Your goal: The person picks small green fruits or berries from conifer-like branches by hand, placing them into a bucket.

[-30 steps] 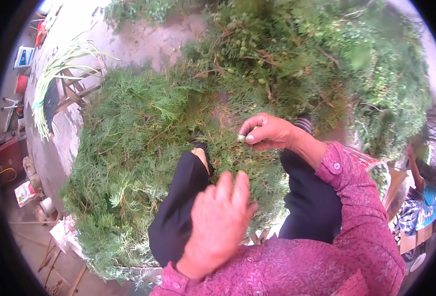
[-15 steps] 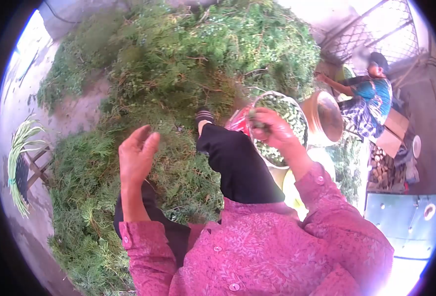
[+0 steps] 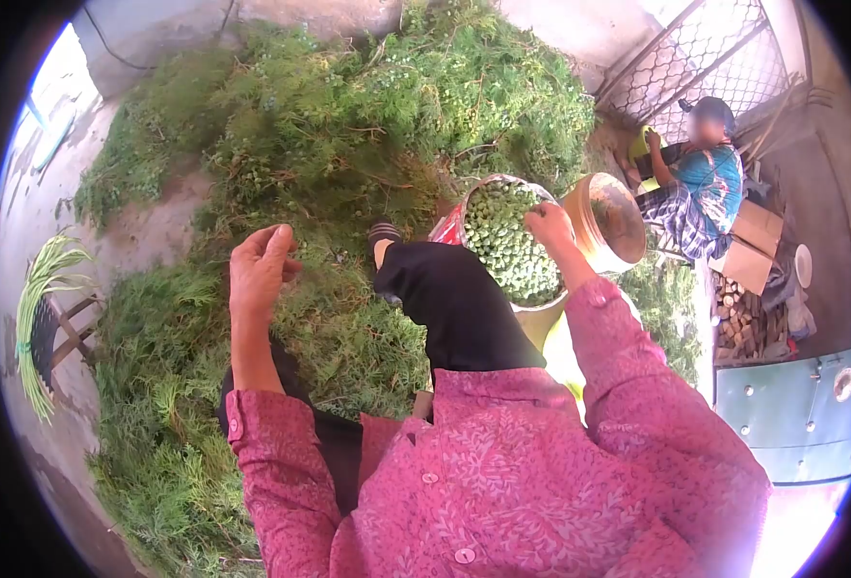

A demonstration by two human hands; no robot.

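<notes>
My left hand (image 3: 261, 268) hovers over the green branches (image 3: 348, 318) left of my knee, its fingers curled toward the thumb; whether it pinches anything is too small to tell. Over the right rim of a bucket (image 3: 464, 197) is my right hand (image 3: 550, 227), fingers bent together, and what they hold, if anything, is hidden. Small green cones or berries (image 3: 502, 241) fill that bucket nearly to its rim. Leafy branches with small green fruit (image 3: 319, 116) lie heaped in front of my feet.
A tan bucket (image 3: 603, 223) stands right of the filled one. Farther right sits a person (image 3: 709, 188) beside a cardboard box (image 3: 758, 231) and stacked firewood (image 3: 736, 313). Long green stalks (image 3: 35, 328) hang at the far left. A metal panel (image 3: 796, 414) is at lower right.
My right hand has moved from the bucket's left side to its right rim, exposing more of the contents. My left hand has turned slightly, staying over the branches.
</notes>
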